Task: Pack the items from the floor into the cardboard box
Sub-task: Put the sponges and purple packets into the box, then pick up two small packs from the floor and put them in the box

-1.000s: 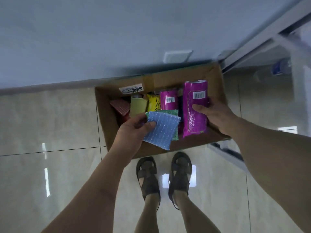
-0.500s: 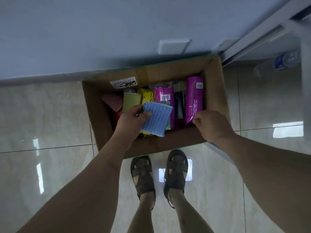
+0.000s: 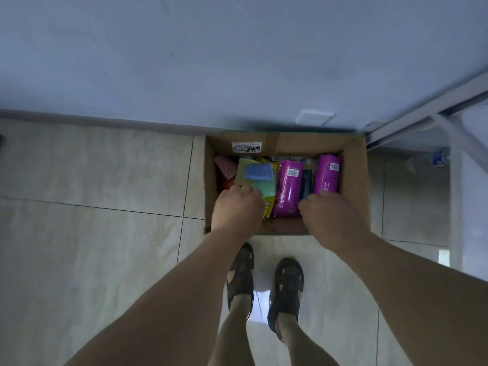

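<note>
Cardboard, brown and open-topped, made up the box (image 3: 355, 178) that stood on the pale tiled floor (image 3: 92, 167) against the blue-grey wall (image 3: 211, 54), with a white sticker (image 3: 246, 147) on its far inner wall. Inside, from nine o'clock towards three, lay a reddish packet (image 3: 225, 166), a blue scouring pad (image 3: 258, 171) resting on green and yellow packets (image 3: 268, 190), a magenta pack (image 3: 287, 187), a dark narrow item (image 3: 306, 184) and a second magenta pack (image 3: 328, 175) nearest the three o'clock wall. The left hand (image 3: 237, 211) reached in over the near rim at the seven o'clock corner, knuckles up, fingertips down among the green and yellow packets; its fingers were hidden, so whether it gripped anything could not be told. The right hand (image 3: 330, 216) covered the five o'clock corner, fingers curled down at the near end of the second magenta pack, and its hold could not be told either. Both forearms blocked the near wall of the box. Two feet in dark sandals (image 3: 287, 283) stood at six o'clock, just short of the box. A white wall plate (image 3: 315, 118) sat at twelve o'clock, and a metal frame (image 3: 422, 114) with a plastic bottle (image 3: 439, 157) beyond it lay at two o'clock.
</note>
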